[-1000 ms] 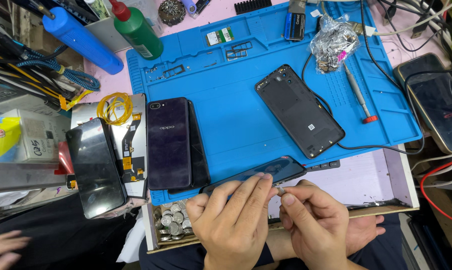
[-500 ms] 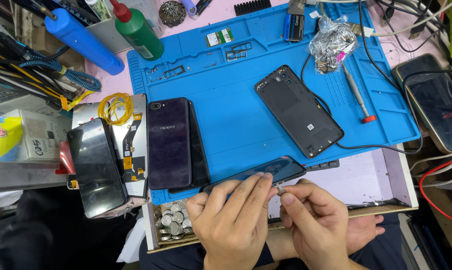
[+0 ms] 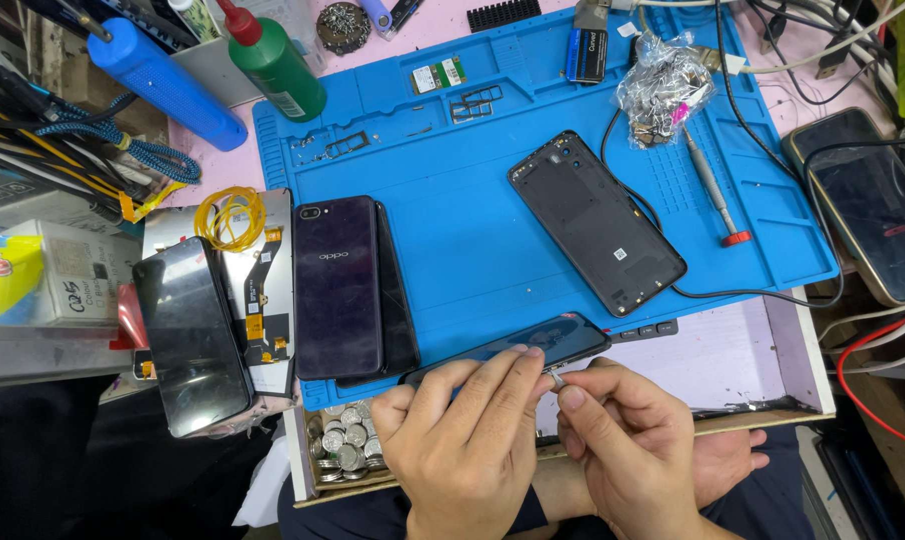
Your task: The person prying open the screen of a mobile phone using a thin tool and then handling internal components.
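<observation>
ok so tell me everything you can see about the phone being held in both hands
The dark phone is slim, with a glossy bluish-black face and rounded corners. It is held edge-up and tilted at the near rim of the blue mat. The left hand grips its long side with fingertips on the face; the right hand pinches something small and silvery at its lower edge. What that piece is cannot be told.

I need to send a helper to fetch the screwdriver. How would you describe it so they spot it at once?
Start at the blue work mat covering the desk's middle and go to its right side. There, right of the black phone back cover and below the crumpled clear plastic bag, lies the screwdriver. It is the only slim silver tool there, with a red cap at its lower end.
</observation>
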